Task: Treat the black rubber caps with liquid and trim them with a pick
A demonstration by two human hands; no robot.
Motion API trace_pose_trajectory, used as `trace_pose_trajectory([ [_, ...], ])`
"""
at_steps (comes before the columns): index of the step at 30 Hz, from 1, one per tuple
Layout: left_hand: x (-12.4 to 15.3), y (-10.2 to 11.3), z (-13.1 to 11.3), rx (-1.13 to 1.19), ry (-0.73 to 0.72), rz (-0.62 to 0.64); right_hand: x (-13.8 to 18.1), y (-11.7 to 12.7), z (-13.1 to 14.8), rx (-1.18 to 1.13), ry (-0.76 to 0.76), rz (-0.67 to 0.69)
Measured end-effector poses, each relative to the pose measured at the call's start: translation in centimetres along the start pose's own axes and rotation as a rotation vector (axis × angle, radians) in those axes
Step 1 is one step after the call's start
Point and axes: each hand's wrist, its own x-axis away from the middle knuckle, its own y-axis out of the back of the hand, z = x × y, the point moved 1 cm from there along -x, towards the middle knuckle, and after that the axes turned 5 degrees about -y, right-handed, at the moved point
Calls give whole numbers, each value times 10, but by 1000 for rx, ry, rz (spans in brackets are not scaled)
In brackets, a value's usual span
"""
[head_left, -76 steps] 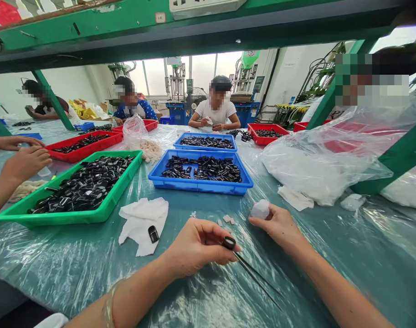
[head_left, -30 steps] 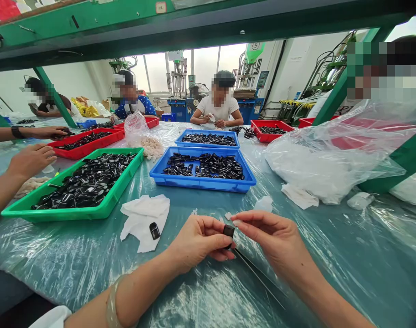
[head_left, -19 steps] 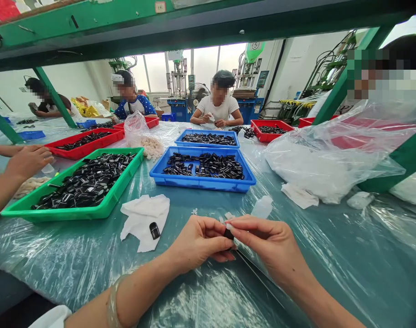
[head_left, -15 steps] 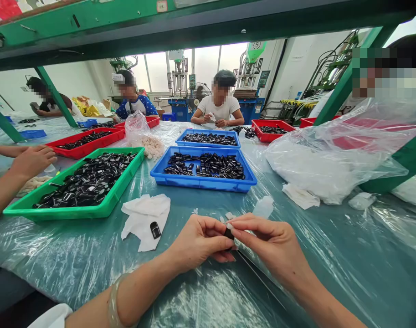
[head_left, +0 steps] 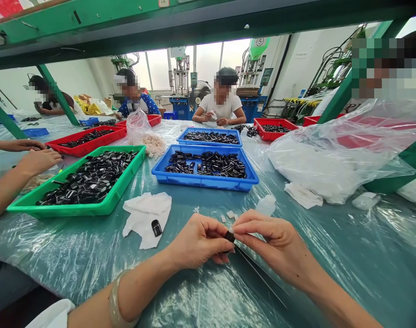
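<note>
Pinched in the fingers of my left hand (head_left: 202,241) is a small black part (head_left: 229,236), mostly covered by them. My right hand (head_left: 267,237) is closed at the part's upper edge, with a small white piece just showing at its fingertips. Beyond my fingers lie a few loose white bits (head_left: 231,214) and a translucent bottle (head_left: 266,205). To the left, another black part with a rounded end (head_left: 156,228) rests on a crumpled white cloth (head_left: 144,212). Below my right hand, a thin straight edge or rod (head_left: 262,277) runs along the table.
A blue tray (head_left: 204,183) and a green tray (head_left: 107,209) hold many black parts. More trays stand behind. Clear plastic bags (head_left: 331,159) bulge at right. A co-worker's hand (head_left: 40,161) is by the green tray. A green frame (head_left: 194,34) spans overhead.
My right fingers have shifted slightly, so more of the black part shows. The white bits behind are less covered. At left, a co-worker's hand has moved a little right. The view has shifted slightly.
</note>
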Motion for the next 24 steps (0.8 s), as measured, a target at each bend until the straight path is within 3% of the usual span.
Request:
trace_pose_trajectory([
  [12,2,1,0,-75,-8,33,0,0,0,24,-5,98],
  [21,0,3,-2,-54,9,-28,0,-8,-5,-86,-75,43],
  [24,-5,8,-4,-3,-9,-109,1,-16,-10,-137,-93,-11],
])
